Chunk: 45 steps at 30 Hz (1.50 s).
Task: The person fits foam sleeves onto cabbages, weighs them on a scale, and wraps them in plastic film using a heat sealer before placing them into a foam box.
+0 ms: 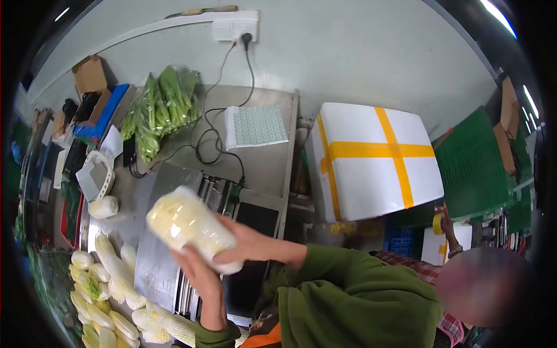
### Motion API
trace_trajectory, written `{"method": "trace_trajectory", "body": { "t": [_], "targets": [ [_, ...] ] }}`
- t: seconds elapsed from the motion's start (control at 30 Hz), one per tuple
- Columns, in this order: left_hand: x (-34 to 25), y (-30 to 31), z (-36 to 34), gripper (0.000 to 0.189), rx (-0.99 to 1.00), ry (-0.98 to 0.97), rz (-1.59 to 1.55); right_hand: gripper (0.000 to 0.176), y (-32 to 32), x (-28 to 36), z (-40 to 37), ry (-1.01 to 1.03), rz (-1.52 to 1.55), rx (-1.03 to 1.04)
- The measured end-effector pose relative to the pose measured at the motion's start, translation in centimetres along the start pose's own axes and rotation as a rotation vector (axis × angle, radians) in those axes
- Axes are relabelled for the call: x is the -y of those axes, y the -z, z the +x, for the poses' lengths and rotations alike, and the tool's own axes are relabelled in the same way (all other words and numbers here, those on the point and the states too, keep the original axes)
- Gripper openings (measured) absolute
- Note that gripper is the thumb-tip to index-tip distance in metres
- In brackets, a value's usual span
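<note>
A pale yellow and white film-wrapped cabbage (188, 223) is held up over the metal wrapping machine (159, 232), its clear film shining. My left hand (200, 275) supports it from below, fingers against its near side. My right hand (243, 243) grips its lower right end, which is white. Film hides the finer detail of what is inside. Below my hands are the machine's rollers (185, 296) and a dark flat plate (252, 226). Left of the machine lie white foam net sleeves (113, 264) and loose pale yellow cabbages (98, 313).
Bagged leafy greens (162, 107), a printed label sheet (258, 126) and black cables (212, 139) lie at the back. A taped white foam box (371, 130) stands right, beside a green crate (473, 165). Another person's hand (445, 226) is near yellow tape (437, 223).
</note>
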State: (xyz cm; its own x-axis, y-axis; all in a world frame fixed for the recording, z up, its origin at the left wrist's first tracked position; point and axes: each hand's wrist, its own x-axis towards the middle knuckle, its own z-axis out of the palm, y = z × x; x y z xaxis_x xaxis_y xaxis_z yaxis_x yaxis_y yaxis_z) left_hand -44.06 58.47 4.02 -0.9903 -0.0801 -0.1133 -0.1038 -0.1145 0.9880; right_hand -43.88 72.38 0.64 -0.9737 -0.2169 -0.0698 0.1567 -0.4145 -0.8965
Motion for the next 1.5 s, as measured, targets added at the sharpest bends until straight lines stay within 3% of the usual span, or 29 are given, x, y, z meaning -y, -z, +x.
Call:
{"method": "trace_trajectory", "body": {
  "t": [0.1,0.17,0.23,0.33,0.4,0.47,0.5,0.53,0.57,0.6,0.7,0.73,0.77,0.8,0.87,0.9,0.93,0.97,1.0,1.03,1.07,1.13,1.23,1.27,1.3,1.33,1.37,1.43,1.5],
  "targets": [
    [0.0,-1.3,1.7,0.076,0.237,-0.212,0.341,0.076,3.2,0.0,0.3,-0.063,0.362,-0.076],
    [-0.5,-2.7,0.5,0.085,0.26,-0.156,0.113,0.075,4.5,1.4,1.1,0.002,0.378,-0.207],
    [-0.8,-1.8,-0.3,0.074,0.222,-0.214,0.136,0.088,7.3,2.8,2.1,0.132,-0.231,-0.445],
    [-0.6,1.4,-1.3,0.053,0.101,-0.256,0.046,0.087,12.8,2.3,4.7,0.184,-0.312,-0.582],
    [-0.5,3.6,-2.3,0.037,-0.034,-0.305,0.076,0.083,20.2,-1.5,6.5,0.167,-0.837,-0.756],
    [-0.2,5.5,-3.0,0.026,-0.163,-0.311,0.097,0.084,20.5,-1.0,7.4,0.063,-0.9,-0.8],
    [0.2,6.5,-3.4,0.022,-0.229,-0.311,0.098,0.086,23.1,-3.0,8.1,0.114,-0.982,-0.767],
    [0.3,7.2,-3.9,0.021,-0.25,-0.322,0.132,0.09,27.4,-6.5,8.8,0.007,-0.991,-0.824],
    [0.4,8.3,-3.9,0.02,-0.252,-0.336,0.157,0.097,30.8,-9.0,9.3,0.029,-1.251,-0.746],
    [0.4,9.6,-4.1,0.02,-0.343,-0.344,0.183,0.102,29.6,-8.0,8.9,-0.327,-1.524,-0.658],
    [1.6,14.6,-4.4,0.014,-0.532,-0.282,0.235,0.095,19.3,-2.4,10.4,-0.687,-1.83,-0.57],
    [1.3,17.0,-4.6,0.015,-0.651,-0.205,0.296,0.095,19.5,-3.0,11.4,-0.675,-1.843,-0.541],
    [2.2,20.0,-3.8,0.018,-0.799,-0.286,0.386,0.085,20.8,-3.7,12.3,-0.216,-1.858,-0.594],
    [3.5,23.6,-3.1,0.025,-0.922,-0.214,0.431,0.075,21.3,-4.0,13.0,0.242,-1.814,-0.636],
    [5.3,30.3,-0.2,0.051,-1.047,-0.202,0.566,0.055,16.6,-2.9,15.7,0.539,-1.684,-0.455],
    [5.1,32.1,1.8,0.06,-1.033,-0.165,0.625,0.055,12.6,-2.9,17.2,0.543,-1.693,-0.461],
    [5.8,34.1,4.2,0.078,-1.021,-0.197,0.744,0.049,7.4,-3.1,18.5,0.502,-1.369,-0.317],
    [5.1,34.7,6.7,0.078,-1.01,-0.204,0.729,0.044,2.2,-3.4,19.7,0.46,-1.044,-0.18],
    [4.2,34.7,9.4,0.087,-0.954,-0.032,0.907,0.041,-2.7,-4.0,20.8,0.394,-0.977,-0.098],
    [3.8,34.6,11.4,0.096,-0.889,0.141,1.078,0.036,-6.7,-4.5,21.4,0.404,-0.954,0.029],
    [3.7,34.8,12.7,0.096,-0.883,0.126,1.058,0.028,-10.5,-4.9,21.5,0.411,-0.886,0.117],
    [4.0,35.9,15.0,0.105,-0.653,0.45,1.176,0.023,-15.4,-5.0,21.2,0.652,-1.029,0.355],
    [5.6,41.1,16.1,0.098,-0.493,0.401,0.87,0.022,-16.5,-4.0,20.3,0.674,-1.116,0.458],
    [5.9,43.2,15.6,0.095,-0.391,0.369,0.539,0.022,-15.2,-4.3,20.5,0.661,-1.122,0.449],
    [6.2,44.2,15.2,0.092,-0.287,0.337,0.208,0.022,-13.0,-4.6,20.9,0.446,-0.944,0.401],
    [3.5,42.3,13.8,0.091,-0.25,0.245,0.137,0.023,-11.0,-4.7,21.1,0.24,-0.761,0.34],
    [2.6,41.4,13.3,0.093,-0.247,0.165,0.223,0.023,-9.6,-4.4,21.3,0.226,-0.767,0.308],
    [-0.4,37.1,11.8,0.096,-0.178,0.05,0.398,0.031,-6.6,-3.1,21.4,-0.21,-0.6,0.129],
    [-1.7,32.1,11.6,0.094,-0.009,-0.104,0.595,0.042,-5.8,-1.0,21.2,-0.274,-0.443,0.16]
  ]
}}
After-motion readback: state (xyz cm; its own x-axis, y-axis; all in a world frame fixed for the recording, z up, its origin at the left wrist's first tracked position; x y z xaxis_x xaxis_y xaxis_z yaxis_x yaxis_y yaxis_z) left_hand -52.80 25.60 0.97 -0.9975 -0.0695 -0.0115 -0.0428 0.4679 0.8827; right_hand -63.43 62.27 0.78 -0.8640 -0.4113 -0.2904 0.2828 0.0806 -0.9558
